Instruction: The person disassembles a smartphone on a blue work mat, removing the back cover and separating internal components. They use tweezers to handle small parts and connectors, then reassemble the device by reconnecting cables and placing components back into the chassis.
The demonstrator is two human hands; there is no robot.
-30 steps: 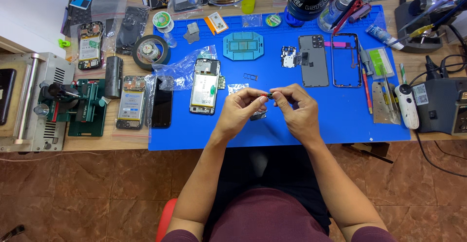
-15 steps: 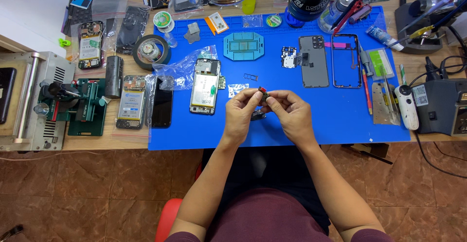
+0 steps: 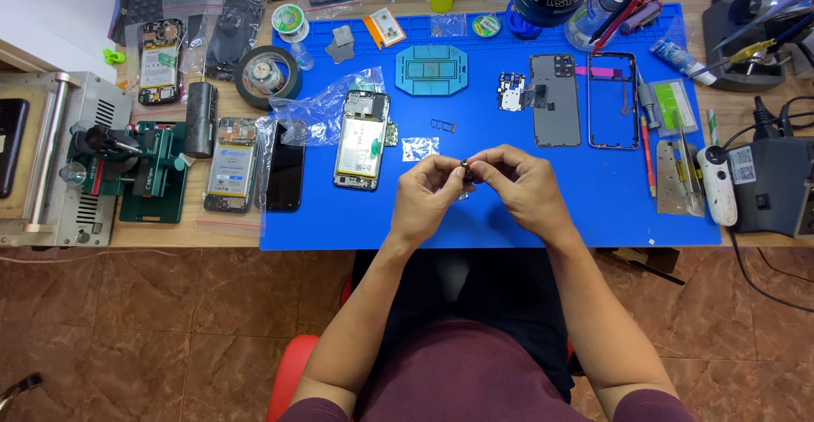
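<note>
Left hand: your left hand (image 3: 428, 193) sits at the centre of the frame, fingers curled narrow, thumb and forefinger pinched on one side of a tiny dark component (image 3: 465, 167).
Right hand: your right hand (image 3: 524, 189) meets it from the right, fingertips closed on the same small piece, so both hands share the grip.
Where the piece is: held just above the blue rubber work mat (image 3: 475, 214), between your fingertips, not resting on anything.
Step in hand: by the look of it you are working the small part with your fingertips, perhaps peeling or separating something from it.
What the next move calls for: a fine, steady pinch, and keeping the piece over the mat so that it lands there if it slips.
Close by: a small clear plastic bag (image 3: 420, 148) lies just above your left hand; an opened smartphone with its yellow-white battery showing (image 3: 361, 140) lies up and to the left; a dark grey phone back cover (image 3: 555, 100) lies up and to the right.
Hard to make out: the component is mostly hidden by your fingers, so I cannot tell its shape or kind; the tools along the top edge are cut off.
</note>
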